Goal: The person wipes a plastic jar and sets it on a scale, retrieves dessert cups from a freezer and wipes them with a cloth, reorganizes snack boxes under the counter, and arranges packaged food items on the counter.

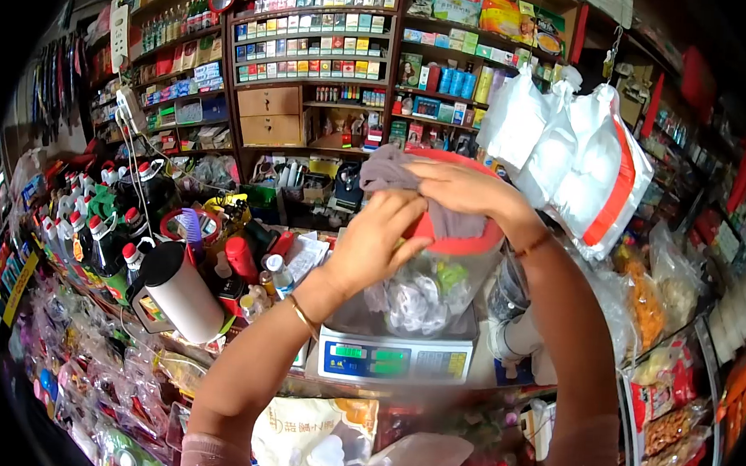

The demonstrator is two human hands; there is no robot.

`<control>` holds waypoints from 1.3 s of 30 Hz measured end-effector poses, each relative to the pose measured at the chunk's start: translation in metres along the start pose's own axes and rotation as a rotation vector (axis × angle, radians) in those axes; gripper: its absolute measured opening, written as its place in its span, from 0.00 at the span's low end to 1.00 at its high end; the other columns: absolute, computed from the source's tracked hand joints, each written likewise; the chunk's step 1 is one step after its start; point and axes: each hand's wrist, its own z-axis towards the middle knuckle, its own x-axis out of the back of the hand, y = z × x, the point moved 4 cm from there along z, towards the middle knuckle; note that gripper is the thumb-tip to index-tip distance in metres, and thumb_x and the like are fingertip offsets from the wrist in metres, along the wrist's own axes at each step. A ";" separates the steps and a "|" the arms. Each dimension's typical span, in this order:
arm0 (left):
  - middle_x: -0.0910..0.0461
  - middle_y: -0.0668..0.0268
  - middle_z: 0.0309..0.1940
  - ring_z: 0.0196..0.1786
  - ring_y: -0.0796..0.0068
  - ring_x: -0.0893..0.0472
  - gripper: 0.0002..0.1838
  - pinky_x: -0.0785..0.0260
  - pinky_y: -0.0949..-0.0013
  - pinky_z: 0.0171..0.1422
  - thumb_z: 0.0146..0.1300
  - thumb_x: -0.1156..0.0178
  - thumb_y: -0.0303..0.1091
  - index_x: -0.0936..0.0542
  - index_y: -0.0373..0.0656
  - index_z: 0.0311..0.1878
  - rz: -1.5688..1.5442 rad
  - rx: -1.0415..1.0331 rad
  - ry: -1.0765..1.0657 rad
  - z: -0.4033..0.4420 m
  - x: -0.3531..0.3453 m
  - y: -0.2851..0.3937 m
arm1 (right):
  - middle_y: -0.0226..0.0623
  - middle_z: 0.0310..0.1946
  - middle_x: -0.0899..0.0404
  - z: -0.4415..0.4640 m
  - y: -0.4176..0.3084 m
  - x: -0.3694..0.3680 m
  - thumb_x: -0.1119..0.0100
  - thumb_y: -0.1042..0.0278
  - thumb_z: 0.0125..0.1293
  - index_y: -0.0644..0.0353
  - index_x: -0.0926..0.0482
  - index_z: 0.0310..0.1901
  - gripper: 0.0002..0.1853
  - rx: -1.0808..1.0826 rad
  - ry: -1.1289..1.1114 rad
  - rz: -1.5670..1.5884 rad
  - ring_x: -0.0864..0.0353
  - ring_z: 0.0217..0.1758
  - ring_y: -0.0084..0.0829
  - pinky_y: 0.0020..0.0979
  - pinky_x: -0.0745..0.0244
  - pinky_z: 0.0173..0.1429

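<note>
A clear plastic jar (464, 277) with a red lid (468, 241) stands on a digital scale (395, 360). White wrapped pieces and something green show through its wall. A greyish-purple cloth (387, 171) is bunched at the lid's far left and drapes over its top. My right hand (457, 187) grips the cloth from above against the lid, its fingers pointing left. Curled at the lid's left side, my left hand (379, 236) has its fingers closed on the cloth and its thumb near the red rim. My hands hide part of the lid.
An electric kettle (186, 294) and a red-capped bottle (241, 259) stand left of the scale. White plastic bags (565, 159) hang at the upper right. Packaged goods (314, 434) lie along the near edge. Shelves of small boxes (312, 46) line the back wall.
</note>
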 end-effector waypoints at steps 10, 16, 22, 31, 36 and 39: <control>0.26 0.60 0.35 0.39 0.59 0.28 0.16 0.33 0.63 0.45 0.51 0.37 0.37 0.22 0.40 0.42 0.044 0.022 0.096 0.011 0.001 -0.003 | 0.52 0.39 0.23 -0.027 0.085 0.041 0.56 0.74 0.53 0.64 0.22 0.40 0.15 -0.052 0.105 -0.372 0.26 0.44 0.52 0.40 0.29 0.49; 0.27 0.62 0.31 0.37 0.61 0.29 0.12 0.35 0.63 0.43 0.52 0.37 0.36 0.19 0.41 0.38 0.058 0.019 0.147 0.018 -0.003 -0.002 | 0.46 0.31 0.23 -0.103 -0.016 0.073 0.56 0.75 0.49 0.67 0.22 0.34 0.13 -0.224 0.697 -0.156 0.24 0.37 0.45 0.40 0.30 0.44; 0.24 0.61 0.37 0.42 0.61 0.27 0.09 0.35 0.63 0.47 0.54 0.41 0.32 0.19 0.42 0.38 0.046 -0.107 -0.103 0.055 -0.035 -0.007 | 0.34 0.47 0.26 -0.124 -0.033 -0.081 0.44 0.72 0.46 0.56 0.22 0.43 0.18 0.227 0.362 -0.670 0.30 0.55 0.33 0.36 0.38 0.58; 0.21 0.57 0.41 0.44 0.55 0.22 0.10 0.31 0.57 0.50 0.55 0.41 0.33 0.20 0.40 0.40 -0.002 -0.044 -0.221 0.051 -0.033 -0.016 | 0.37 0.48 0.26 -0.085 -0.008 -0.235 0.50 0.66 0.53 0.65 0.24 0.47 0.20 0.578 0.067 -0.978 0.35 0.61 0.35 0.33 0.50 0.71; 0.21 0.56 0.40 0.44 0.58 0.21 0.11 0.29 0.60 0.47 0.56 0.42 0.33 0.20 0.41 0.43 0.119 0.023 -0.369 0.056 -0.047 -0.008 | 0.40 0.51 0.30 -0.012 -0.010 -0.230 0.50 0.67 0.56 0.60 0.26 0.46 0.16 0.040 -0.030 -0.418 0.35 0.58 0.35 0.33 0.42 0.64; 0.21 0.57 0.40 0.43 0.61 0.20 0.14 0.29 0.64 0.46 0.59 0.43 0.36 0.22 0.43 0.46 0.027 0.199 -0.452 0.051 -0.053 -0.022 | 0.35 0.39 0.25 -0.025 -0.014 -0.244 0.49 0.67 0.52 0.58 0.23 0.33 0.08 0.274 -0.240 -0.888 0.28 0.46 0.34 0.31 0.34 0.55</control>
